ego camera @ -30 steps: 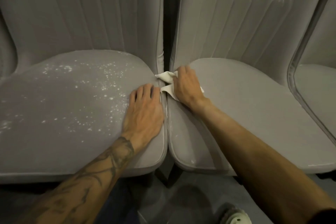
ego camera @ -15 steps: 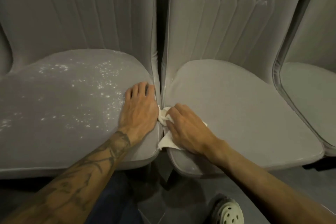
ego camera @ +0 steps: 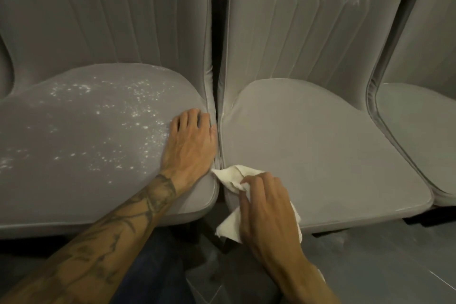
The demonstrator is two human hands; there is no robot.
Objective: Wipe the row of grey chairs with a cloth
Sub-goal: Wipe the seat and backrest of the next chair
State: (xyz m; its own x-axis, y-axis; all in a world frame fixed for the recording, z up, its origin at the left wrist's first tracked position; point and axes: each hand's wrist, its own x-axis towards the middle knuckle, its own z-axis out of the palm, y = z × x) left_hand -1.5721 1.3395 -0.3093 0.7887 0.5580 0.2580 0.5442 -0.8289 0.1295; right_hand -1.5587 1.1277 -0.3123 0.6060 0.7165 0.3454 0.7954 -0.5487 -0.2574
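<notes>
Three grey upholstered chairs stand side by side. The left chair's seat (ego camera: 74, 145) is speckled with white dust. The middle chair's seat (ego camera: 320, 150) looks clean. My left hand (ego camera: 191, 142) lies flat on the right edge of the left seat, fingers straight. My right hand (ego camera: 265, 207) presses a crumpled white cloth (ego camera: 233, 177) onto the front left corner of the middle seat, by the gap between the two chairs. Part of the cloth hangs over the seat's front edge under my palm.
A third grey chair (ego camera: 419, 126) shows at the right edge. Tall channelled backrests (ego camera: 308, 20) rise behind the seats. Dark floor (ego camera: 370, 266) lies below the seat fronts.
My right hand has dragged the cloth along the middle seat's left edge from the back towards the front corner. My left hand has stayed flat on the left seat.
</notes>
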